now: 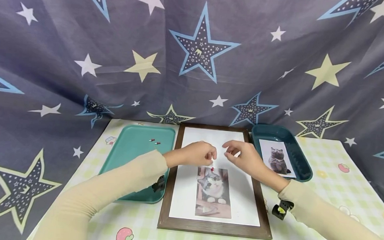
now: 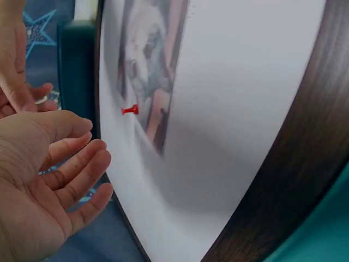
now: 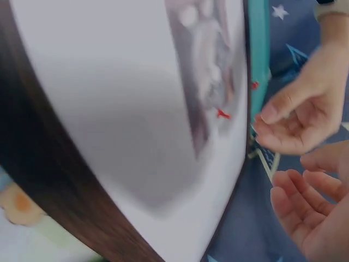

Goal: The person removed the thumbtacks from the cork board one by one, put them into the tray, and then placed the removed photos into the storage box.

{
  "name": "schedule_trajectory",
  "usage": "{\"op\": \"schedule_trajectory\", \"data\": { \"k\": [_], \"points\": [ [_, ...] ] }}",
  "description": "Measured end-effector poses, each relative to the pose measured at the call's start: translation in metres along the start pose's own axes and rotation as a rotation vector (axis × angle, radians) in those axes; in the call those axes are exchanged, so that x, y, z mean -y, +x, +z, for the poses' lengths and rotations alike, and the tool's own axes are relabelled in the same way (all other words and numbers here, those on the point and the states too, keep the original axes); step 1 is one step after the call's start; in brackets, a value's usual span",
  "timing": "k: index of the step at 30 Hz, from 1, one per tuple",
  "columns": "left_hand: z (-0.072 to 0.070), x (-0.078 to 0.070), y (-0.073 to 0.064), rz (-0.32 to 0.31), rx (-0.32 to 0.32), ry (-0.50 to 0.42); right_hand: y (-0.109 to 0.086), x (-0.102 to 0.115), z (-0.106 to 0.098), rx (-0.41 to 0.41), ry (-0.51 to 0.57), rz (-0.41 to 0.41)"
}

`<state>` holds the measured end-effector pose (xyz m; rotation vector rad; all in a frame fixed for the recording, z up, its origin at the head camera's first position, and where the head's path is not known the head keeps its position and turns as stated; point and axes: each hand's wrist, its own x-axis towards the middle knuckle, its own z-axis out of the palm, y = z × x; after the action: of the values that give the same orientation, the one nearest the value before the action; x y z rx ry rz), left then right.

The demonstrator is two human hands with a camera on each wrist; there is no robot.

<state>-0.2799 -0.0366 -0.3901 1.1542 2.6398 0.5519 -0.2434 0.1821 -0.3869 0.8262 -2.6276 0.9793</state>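
Note:
A photo of a grey-and-white cat (image 1: 213,194) lies on the white board (image 1: 190,142) inside a brown frame. A red push pin (image 2: 131,109) stands in the photo's top edge. Just above that pin is my left hand (image 1: 199,153), its fingers loosely bent and apart from the pin; the left wrist view shows nothing between them. My right hand (image 1: 244,156) hovers over the board to the right, fingers loosely bent, holding nothing. In the right wrist view both hands are beyond the photo's pinned edge, with the right hand (image 3: 316,202) nearest the camera.
Left of the frame lies a green tray (image 1: 128,141) with two red push pins (image 1: 157,143) on it. A dark teal tray (image 1: 303,165) at the right holds a photo of a grey cat (image 1: 277,158). A checked cloth covers the table, and a star-patterned curtain (image 1: 196,98) hangs behind.

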Motion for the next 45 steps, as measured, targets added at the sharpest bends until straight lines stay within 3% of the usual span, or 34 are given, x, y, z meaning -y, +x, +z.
{"op": "schedule_trajectory", "data": {
  "k": [6,14,21,25,31,45],
  "points": [
    [0.006,-0.005,-0.002,0.072,-0.008,0.073,-0.022,0.000,0.016,0.105,-0.146,-0.130],
    [0.019,0.001,0.004,0.105,0.023,0.154,-0.048,-0.014,0.033,0.094,-0.346,-0.523],
    [0.023,0.001,0.006,0.170,0.028,0.231,-0.057,-0.022,0.036,0.181,-0.407,-0.691],
    [0.026,0.004,0.006,0.207,0.041,0.280,-0.065,-0.022,0.037,0.253,-0.442,-0.715],
    [0.029,0.007,0.006,0.238,0.038,0.296,-0.073,-0.022,0.037,0.357,-0.494,-0.664],
    [0.028,0.007,0.008,0.265,-0.010,0.353,-0.079,-0.021,0.035,0.402,-0.515,-0.626]
  ]
}}
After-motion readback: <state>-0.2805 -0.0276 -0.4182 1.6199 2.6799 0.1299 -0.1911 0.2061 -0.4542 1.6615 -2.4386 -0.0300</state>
